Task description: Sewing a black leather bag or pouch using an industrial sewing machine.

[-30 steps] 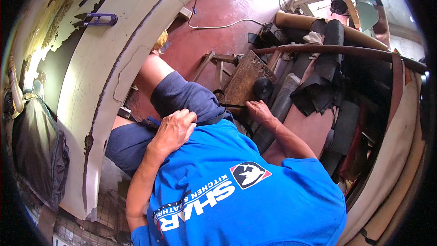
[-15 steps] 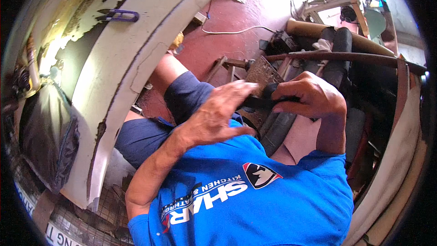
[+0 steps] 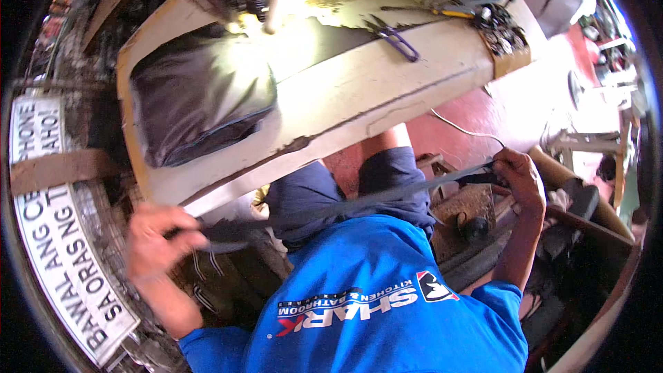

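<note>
A long dark strap (image 3: 387,195) is drawn out in a slanting line across my lap, between my two hands. My left hand (image 3: 160,238), a little blurred, pinches its lower end off the table's left front corner. At the right, my right hand (image 3: 521,178) is closed round the other end and held higher; a darker piece beside its fingers is too unclear to name. A dark grey padded fabric piece (image 3: 200,93) lies on the pale worktable (image 3: 331,107) under a bright lamp. Purple-handled snips (image 3: 400,46) rest farther right on the tabletop.
Part of a machine (image 3: 257,1) stands at the table's back. Several small tools (image 3: 494,24) are heaped at its right end. A wooden stand (image 3: 466,211) and dark rolls (image 3: 577,204) crowd my right side. A white sign (image 3: 76,255) is at far left.
My hands have gone from close together to wide apart, the left one far leftward, with the strap now stretched between them. The view has swung left over the table.
</note>
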Tool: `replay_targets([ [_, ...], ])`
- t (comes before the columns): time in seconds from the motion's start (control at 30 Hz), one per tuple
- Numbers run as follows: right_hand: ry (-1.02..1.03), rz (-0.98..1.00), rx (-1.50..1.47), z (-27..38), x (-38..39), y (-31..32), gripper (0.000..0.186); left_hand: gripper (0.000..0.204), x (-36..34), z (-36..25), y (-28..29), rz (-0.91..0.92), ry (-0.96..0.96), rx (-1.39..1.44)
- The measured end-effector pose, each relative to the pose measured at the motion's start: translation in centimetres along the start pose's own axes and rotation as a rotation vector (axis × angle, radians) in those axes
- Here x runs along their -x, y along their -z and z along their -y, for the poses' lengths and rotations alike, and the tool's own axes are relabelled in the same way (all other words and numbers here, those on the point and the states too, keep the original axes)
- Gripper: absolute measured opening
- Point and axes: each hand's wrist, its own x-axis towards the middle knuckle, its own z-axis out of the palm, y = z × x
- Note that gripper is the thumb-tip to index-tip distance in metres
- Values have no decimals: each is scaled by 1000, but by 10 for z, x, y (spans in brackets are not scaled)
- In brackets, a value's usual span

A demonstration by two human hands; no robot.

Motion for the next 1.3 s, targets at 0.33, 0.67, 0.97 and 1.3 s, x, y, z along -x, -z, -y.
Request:
replay_targets([
  [0.33, 46, -243, 223, -53, -46, 11, 28, 15, -68, 12, 49, -14, -105, -190],
  [0.67, -2, -398, 604, -127, -54, 20, 21, 18, -5, 18, -41, 586, -342, 167],
  [0.97, 752, 402, 124, 151, -17, -165, 68, 14, -38, -17, -93, 332, -445, 149],
  [1.3, 900, 814, -55, 185, -24, -148, 18, 18, -24, 37, -115, 642, 313, 820],
])
